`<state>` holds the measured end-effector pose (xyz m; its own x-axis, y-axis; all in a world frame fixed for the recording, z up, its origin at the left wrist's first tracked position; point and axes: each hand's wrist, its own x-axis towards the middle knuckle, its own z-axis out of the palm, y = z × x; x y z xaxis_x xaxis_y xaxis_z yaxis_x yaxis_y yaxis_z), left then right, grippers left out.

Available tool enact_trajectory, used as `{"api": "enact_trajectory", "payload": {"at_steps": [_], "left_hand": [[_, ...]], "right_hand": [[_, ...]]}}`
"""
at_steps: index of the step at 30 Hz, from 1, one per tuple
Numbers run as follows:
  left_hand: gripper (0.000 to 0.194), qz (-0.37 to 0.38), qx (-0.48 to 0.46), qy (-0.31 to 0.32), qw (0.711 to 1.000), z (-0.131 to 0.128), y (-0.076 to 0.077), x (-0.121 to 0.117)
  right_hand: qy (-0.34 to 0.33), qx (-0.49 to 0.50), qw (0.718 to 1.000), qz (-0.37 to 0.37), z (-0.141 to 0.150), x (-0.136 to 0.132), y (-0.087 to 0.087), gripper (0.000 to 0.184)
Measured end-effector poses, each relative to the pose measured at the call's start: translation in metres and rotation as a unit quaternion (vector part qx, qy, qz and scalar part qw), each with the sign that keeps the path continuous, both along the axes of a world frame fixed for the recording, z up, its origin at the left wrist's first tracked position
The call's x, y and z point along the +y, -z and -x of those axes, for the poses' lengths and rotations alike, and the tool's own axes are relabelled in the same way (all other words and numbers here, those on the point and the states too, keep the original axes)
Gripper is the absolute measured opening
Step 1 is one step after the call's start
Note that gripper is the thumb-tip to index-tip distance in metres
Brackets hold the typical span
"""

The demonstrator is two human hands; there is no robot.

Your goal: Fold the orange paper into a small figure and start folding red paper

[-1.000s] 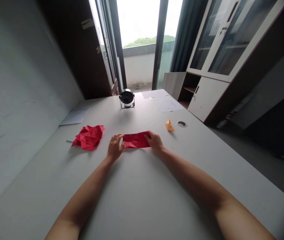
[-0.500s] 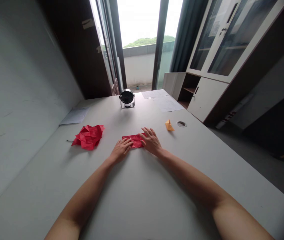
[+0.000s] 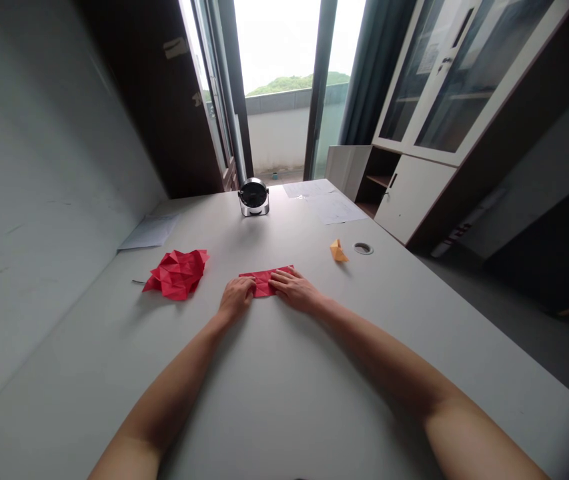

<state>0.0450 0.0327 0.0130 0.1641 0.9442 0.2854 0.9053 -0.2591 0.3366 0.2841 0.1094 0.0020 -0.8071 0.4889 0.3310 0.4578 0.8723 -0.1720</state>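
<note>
A red folded sheet of paper (image 3: 264, 283), creased in a pattern of triangles, lies as a flat strip on the white table. My left hand (image 3: 237, 295) is curled over its left end, the fingers bent and closed on the near left edge; the thumb is partly hidden. Across the right half of the strip, my right hand (image 3: 295, 289) rests flat with fingers stretched out, pressing the paper down. Left of my hands sits a larger crumpled piece of creased red paper (image 3: 177, 275), with a thin dark stem sticking out on its left.
A small folded orange paper piece (image 3: 337, 251) stands to the right, near a round cable hole (image 3: 363, 249). At the far edge is a round black-and-silver device (image 3: 253, 197) on a stand. Paper sheets lie at back left (image 3: 149, 232) and back right (image 3: 339, 208).
My right hand has slid left and flattened onto the paper. My left hand has shifted slightly left, its fingers now curled. The paper strip has moved a little to the left.
</note>
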Motion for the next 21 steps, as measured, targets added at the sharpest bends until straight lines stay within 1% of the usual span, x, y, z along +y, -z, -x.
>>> {"api": "enact_trajectory", "payload": {"at_steps": [2,4,7,10,12,14,17,21], "left_hand": [[0.018,-0.006,0.022,-0.018,1.0,-0.001,-0.004,-0.001],[0.012,-0.008,0.049,-0.034,0.998,-0.002,-0.007,-0.003],[0.014,-0.003,0.078,-0.051,0.996,-0.004,-0.009,-0.004],[0.016,0.009,0.08,-0.062,0.995,-0.005,-0.007,-0.005],[0.019,0.016,0.074,-0.064,0.995,-0.005,-0.003,-0.005],[0.027,0.016,0.066,-0.055,0.996,-0.004,0.003,-0.004],[0.041,0.025,0.06,-0.021,0.998,0.0,0.013,0.0],[0.055,0.077,0.073,0.028,0.994,0.008,0.024,0.005]], "right_hand": [[-0.021,0.006,1.0,0.004,0.002,-0.001,0.0,0.039],[-0.038,0.016,0.999,0.007,0.004,-0.003,-0.002,0.039],[-0.05,0.028,0.998,0.015,0.005,-0.007,-0.005,0.039],[-0.052,0.032,0.998,0.025,0.005,-0.01,-0.009,0.039],[-0.048,0.032,0.998,0.031,0.006,-0.01,-0.008,0.04],[-0.036,0.029,0.998,0.037,0.007,-0.009,-0.005,0.04],[-0.006,0.017,0.999,0.04,0.008,-0.006,0.001,0.041],[0.061,-0.005,0.997,0.036,0.006,-0.004,0.005,0.041]]}}
